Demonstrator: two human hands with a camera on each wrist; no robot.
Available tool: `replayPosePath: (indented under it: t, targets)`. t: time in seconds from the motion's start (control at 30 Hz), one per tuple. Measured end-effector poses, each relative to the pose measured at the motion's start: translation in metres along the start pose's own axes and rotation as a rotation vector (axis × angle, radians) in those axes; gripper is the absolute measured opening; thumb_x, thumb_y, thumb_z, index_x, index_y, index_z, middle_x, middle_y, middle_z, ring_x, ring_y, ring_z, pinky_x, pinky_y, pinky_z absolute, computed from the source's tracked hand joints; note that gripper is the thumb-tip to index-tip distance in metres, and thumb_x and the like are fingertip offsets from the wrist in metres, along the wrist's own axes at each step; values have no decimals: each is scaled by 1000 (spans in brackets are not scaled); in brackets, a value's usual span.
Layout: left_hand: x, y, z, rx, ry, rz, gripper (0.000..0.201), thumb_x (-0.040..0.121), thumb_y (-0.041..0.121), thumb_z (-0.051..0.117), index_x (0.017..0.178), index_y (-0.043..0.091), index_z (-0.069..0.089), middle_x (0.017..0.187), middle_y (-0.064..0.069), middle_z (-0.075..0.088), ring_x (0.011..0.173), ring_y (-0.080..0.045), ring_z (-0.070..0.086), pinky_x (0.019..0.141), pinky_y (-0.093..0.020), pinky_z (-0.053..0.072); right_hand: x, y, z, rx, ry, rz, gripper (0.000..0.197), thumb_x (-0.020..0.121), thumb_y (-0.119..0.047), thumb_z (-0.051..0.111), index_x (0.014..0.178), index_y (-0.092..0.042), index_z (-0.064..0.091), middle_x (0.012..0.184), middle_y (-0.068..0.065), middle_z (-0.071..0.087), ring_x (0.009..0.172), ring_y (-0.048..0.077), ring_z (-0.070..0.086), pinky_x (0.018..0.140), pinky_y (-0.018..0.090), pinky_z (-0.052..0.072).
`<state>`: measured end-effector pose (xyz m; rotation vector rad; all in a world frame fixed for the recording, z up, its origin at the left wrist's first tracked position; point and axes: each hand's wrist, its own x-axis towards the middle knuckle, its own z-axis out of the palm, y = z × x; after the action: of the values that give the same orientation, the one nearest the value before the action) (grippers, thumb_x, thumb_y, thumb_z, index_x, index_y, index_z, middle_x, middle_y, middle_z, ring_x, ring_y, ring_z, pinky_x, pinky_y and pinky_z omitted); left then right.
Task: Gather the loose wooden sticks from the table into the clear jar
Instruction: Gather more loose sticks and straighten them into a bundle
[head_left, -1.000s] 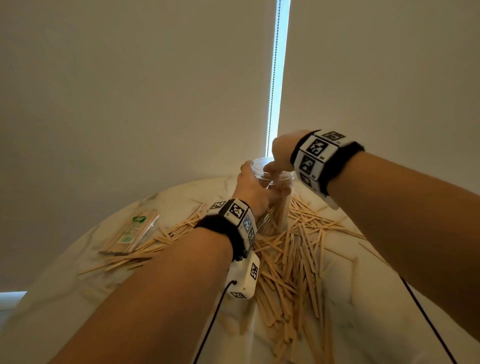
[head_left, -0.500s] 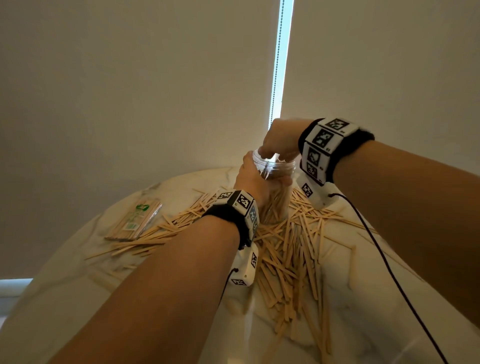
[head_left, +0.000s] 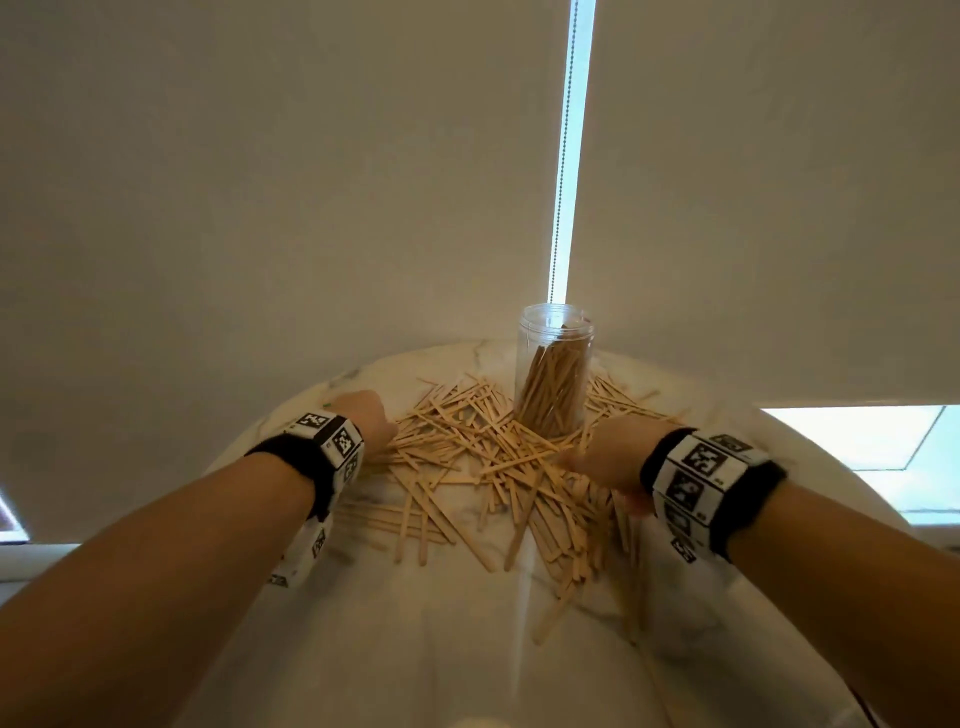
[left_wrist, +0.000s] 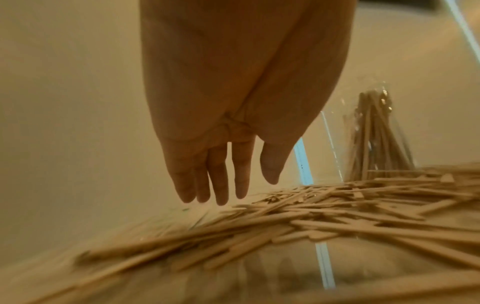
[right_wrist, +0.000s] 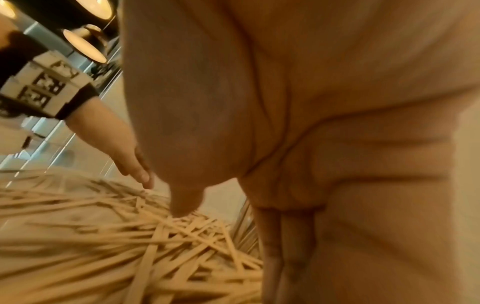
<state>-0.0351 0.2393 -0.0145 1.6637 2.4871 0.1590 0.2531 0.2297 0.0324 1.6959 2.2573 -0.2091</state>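
A: Left hand (left_wrist: 221, 164) has straight fingers, holding nothing, at the heap's left edge; right hand (head_left: 605, 457) is flat and empty on its right.

B: And the wooden sticks (head_left: 483, 457)?

A: Between both palms, crisscrossed, just in front of the clear jar (head_left: 555, 374). Right hand looks nearer the jar.

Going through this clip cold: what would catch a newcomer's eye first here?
The wide heap of loose wooden sticks spread over the marble table, with the upright clear jar at its far edge already part-filled with sticks. Next, the left hand and right hand with straight fingers, low at either side of the heap.
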Motion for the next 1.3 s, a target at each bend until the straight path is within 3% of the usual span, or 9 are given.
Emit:
replayPosePath:
  t: [0.07, 0.13, 0.33, 0.47, 0.6, 0.8, 0.97, 1.2, 1.3]
  targets:
    - [-5, -8, 3, 8, -29, -20, 41, 91, 45, 62, 103, 8, 72, 99, -8, 72, 89, -23, 67, 73, -31, 52, 8, -5, 13, -79, -71, 46, 81, 87, -82, 32, 111, -14, 69, 123, 6, 66, 109, 22, 62, 88, 31, 48]
    - [-13, -4, 8, 1, -68, -13, 46, 82, 51, 72, 101, 10, 71, 95, -5, 71, 86, -22, 66, 69, -30, 52, 10, -8, 17, -114, -66, 66, 86, 84, -83, 39, 123, -12, 66, 125, 6, 66, 115, 22, 61, 92, 32, 49]
    - [-36, 21, 25, 80, -33, 83, 51, 82, 52, 74, 114, 13, 65, 109, -5, 69, 98, -22, 65, 88, -35, 55, 8, -4, 17, -51, -22, 42, 59, 94, -56, 56, 127, -8, 63, 125, 7, 64, 116, 23, 60, 93, 32, 51]
    - [-48, 29, 30, 33, -36, 40, 74, 77, 61, 73, 128, 12, 51, 127, -10, 56, 109, -28, 59, 92, -39, 52, 4, -2, 26, 7, 15, 45, 61, 89, -61, 60, 118, -8, 66, 110, 6, 66, 98, 20, 60, 91, 31, 52]
    - [-53, 32, 32, 21, -68, 41, 77, 68, 74, 71, 112, 12, 58, 104, -5, 67, 93, -23, 65, 84, -36, 55, 3, -3, 29, 32, 23, 35, 57, 85, -54, 70, 118, -7, 65, 104, 6, 64, 96, 22, 60, 86, 31, 52]
    - [-65, 37, 20, 31, -136, -6, 42, 79, 46, 79, 94, 12, 58, 93, -3, 64, 83, -20, 59, 69, -28, 47, -5, -6, 28, 5, -4, 49, 48, 91, -39, 68, 127, -6, 64, 125, 8, 65, 114, 23, 62, 93, 31, 52]
    - [-76, 39, 18, 72, -136, 36, 14, 95, 24, 60, 107, 16, 61, 103, -9, 62, 91, -22, 59, 70, -25, 43, -10, -5, 32, 9, 5, 74, 41, 92, -32, 67, 123, -7, 65, 110, 6, 64, 100, 20, 61, 89, 29, 52]
    - [-82, 32, 14, -44, -85, 24, 30, 100, 23, 48, 123, 8, 59, 116, -11, 66, 104, -27, 64, 81, -31, 50, -19, 16, 36, 300, 44, 81, 34, 92, -20, 68, 120, -1, 67, 115, 11, 69, 106, 28, 67, 92, 33, 56]
    - [-92, 36, 1, -149, -99, 25, 33, 102, 10, 39, 122, -3, 61, 106, -14, 65, 84, -24, 60, 74, -30, 50, -26, 21, 38, 398, 63, 98, 25, 91, -22, 69, 107, -2, 72, 105, 10, 73, 98, 24, 70, 88, 33, 58]
